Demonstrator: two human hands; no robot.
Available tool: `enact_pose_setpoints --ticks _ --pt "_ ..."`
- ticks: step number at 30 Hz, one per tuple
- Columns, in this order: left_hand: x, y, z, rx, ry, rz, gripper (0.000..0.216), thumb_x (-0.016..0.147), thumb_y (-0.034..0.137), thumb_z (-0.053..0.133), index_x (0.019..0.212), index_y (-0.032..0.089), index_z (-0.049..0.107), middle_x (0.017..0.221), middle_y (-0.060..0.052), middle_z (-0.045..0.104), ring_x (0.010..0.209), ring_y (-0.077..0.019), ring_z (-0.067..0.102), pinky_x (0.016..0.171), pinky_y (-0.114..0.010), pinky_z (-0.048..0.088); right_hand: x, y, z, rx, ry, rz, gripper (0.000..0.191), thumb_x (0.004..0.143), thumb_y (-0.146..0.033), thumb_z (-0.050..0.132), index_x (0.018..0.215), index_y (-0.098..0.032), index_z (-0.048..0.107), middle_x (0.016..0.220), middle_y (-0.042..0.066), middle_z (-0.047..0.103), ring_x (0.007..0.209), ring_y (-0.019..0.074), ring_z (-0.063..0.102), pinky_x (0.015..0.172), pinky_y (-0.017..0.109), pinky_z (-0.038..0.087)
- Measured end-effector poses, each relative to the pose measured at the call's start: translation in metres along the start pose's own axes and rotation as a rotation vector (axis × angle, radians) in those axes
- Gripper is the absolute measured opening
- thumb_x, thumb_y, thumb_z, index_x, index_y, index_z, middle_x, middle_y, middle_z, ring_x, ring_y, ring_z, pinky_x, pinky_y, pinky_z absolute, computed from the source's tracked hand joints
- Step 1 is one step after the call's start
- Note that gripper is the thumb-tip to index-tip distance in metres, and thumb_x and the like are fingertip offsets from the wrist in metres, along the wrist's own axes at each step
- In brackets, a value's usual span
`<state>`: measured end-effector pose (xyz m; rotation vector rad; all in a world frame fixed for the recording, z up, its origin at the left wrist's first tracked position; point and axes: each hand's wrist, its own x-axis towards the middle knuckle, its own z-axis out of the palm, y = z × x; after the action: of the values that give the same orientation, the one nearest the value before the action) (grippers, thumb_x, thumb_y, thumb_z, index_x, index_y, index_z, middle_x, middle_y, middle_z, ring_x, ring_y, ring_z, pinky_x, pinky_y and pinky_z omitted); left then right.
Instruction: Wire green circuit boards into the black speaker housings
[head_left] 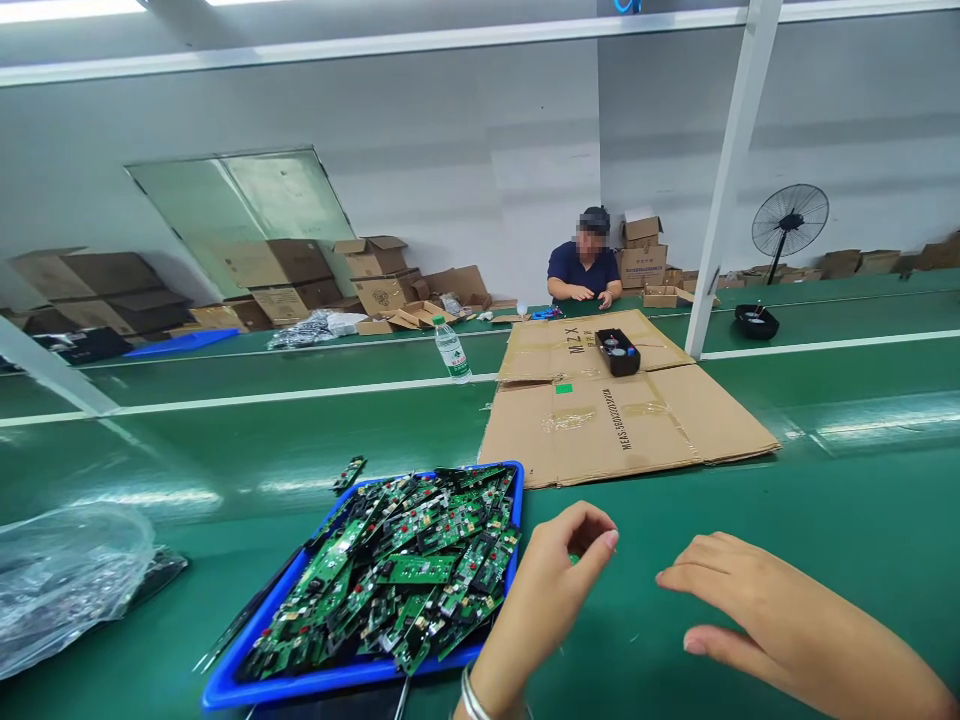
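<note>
The left hand (551,580) hovers just right of a blue tray (352,682), its fingers curled with thumb and forefinger pinched on a small green piece (574,558), barely visible between them. The right hand (757,610) lies further right, palm down and fingers loosely spread, just above the green surface (825,500), holding nothing. The tray sits near and left of centre, tilted in the view, and is heaped with small green circuit boards (405,570) lying at all angles, overlapping. One circuit board (349,472) lies apart on the surface just beyond the tray's far left corner.
</note>
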<state>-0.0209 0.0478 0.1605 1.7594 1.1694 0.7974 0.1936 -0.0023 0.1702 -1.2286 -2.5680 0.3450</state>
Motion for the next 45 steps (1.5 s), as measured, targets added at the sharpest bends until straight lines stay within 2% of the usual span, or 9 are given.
enact_pose_setpoints --ticks 7,11,16,22,26,29,34,40,45 --pt "0.027 -0.053 0.006 0.662 -0.016 -0.257 0.034 0.077 0.020 0.059 0.110 0.011 0.055 0.109 -0.013 0.058 0.104 -0.0251 0.052 0.086 -0.032 0.039 0.019 0.032 0.013 0.172 -0.130 0.117 0.034 0.089 -0.041 0.048 0.120 -0.028 0.052 0.114 0.001 0.056 0.103 0.0169 0.055 0.084 0.027 0.047" --pt "0.033 -0.067 0.006 0.729 -0.003 -0.342 0.040 0.072 0.017 0.065 0.109 0.007 0.055 0.109 -0.018 0.058 0.104 -0.0303 0.053 0.083 -0.035 0.041 0.081 0.089 0.035 0.044 -0.130 0.267 0.032 0.087 -0.037 0.048 0.113 -0.020 0.056 0.119 0.006 0.051 0.102 0.0168 0.054 0.085 0.026 0.045" --pt "0.034 -0.076 0.004 0.774 -0.043 -0.400 0.038 0.067 0.018 0.071 0.102 0.007 0.059 0.103 -0.019 0.062 0.099 -0.0326 0.058 0.079 -0.038 0.044 0.160 0.165 0.055 -0.169 0.002 0.513 0.026 0.084 -0.015 0.051 0.108 -0.007 0.056 0.129 0.019 0.039 0.118 0.0277 0.040 0.099 0.041 0.033" --pt "0.035 -0.079 0.008 0.813 -0.070 -0.416 0.043 0.061 0.020 0.077 0.099 0.008 0.062 0.104 -0.020 0.063 0.103 -0.0348 0.055 0.082 -0.042 0.044 0.209 0.216 0.054 -0.277 0.072 0.630 0.036 0.087 -0.024 0.053 0.122 -0.016 0.047 0.135 0.010 0.034 0.117 0.0258 0.041 0.096 0.047 0.037" --pt "0.037 -0.081 0.015 0.842 -0.064 -0.422 0.041 0.062 0.018 0.075 0.099 0.008 0.063 0.102 -0.021 0.063 0.102 -0.0358 0.055 0.083 -0.046 0.043 0.230 0.225 0.062 -0.268 0.061 0.630 0.040 0.088 -0.030 0.053 0.123 -0.013 0.045 0.128 0.012 0.041 0.109 0.0233 0.048 0.091 0.043 0.042" --pt "0.037 -0.082 0.019 0.853 -0.059 -0.412 0.037 0.065 0.010 0.068 0.101 0.008 0.062 0.103 -0.020 0.063 0.103 -0.0353 0.054 0.084 -0.046 0.042 0.235 0.226 0.066 -0.282 0.075 0.616 0.043 0.089 -0.032 0.051 0.126 -0.014 0.041 0.132 0.012 0.037 0.115 0.0254 0.043 0.095 0.045 0.038" --pt "0.035 -0.079 0.018 0.798 -0.062 -0.386 0.034 0.065 0.000 0.056 0.098 0.007 0.062 0.099 -0.021 0.064 0.100 -0.0360 0.056 0.083 -0.047 0.041 0.232 0.234 0.053 -0.260 -0.022 0.659 0.040 0.089 -0.034 0.052 0.121 -0.012 0.046 0.130 0.013 0.039 0.112 0.0245 0.046 0.093 0.044 0.041" --pt "0.035 -0.076 -0.003 0.489 -0.033 -0.307 0.023 0.066 0.014 0.061 0.089 0.011 0.063 0.090 -0.011 0.065 0.087 -0.0247 0.060 0.073 -0.032 0.045 0.234 0.211 0.044 -0.191 -0.126 0.596 0.036 0.089 -0.035 0.053 0.115 -0.010 0.052 0.118 0.012 0.050 0.103 0.0213 0.053 0.089 0.042 0.044" --pt "0.029 -0.068 -0.021 0.154 -0.032 -0.279 0.032 0.076 0.026 0.056 0.104 0.010 0.056 0.095 -0.009 0.063 0.072 -0.0155 0.062 0.064 -0.026 0.050 0.214 0.189 0.017 -0.069 -0.220 0.415 0.025 0.090 -0.030 0.049 0.104 -0.010 0.056 0.096 0.007 0.060 0.081 0.0138 0.060 0.072 0.030 0.051"
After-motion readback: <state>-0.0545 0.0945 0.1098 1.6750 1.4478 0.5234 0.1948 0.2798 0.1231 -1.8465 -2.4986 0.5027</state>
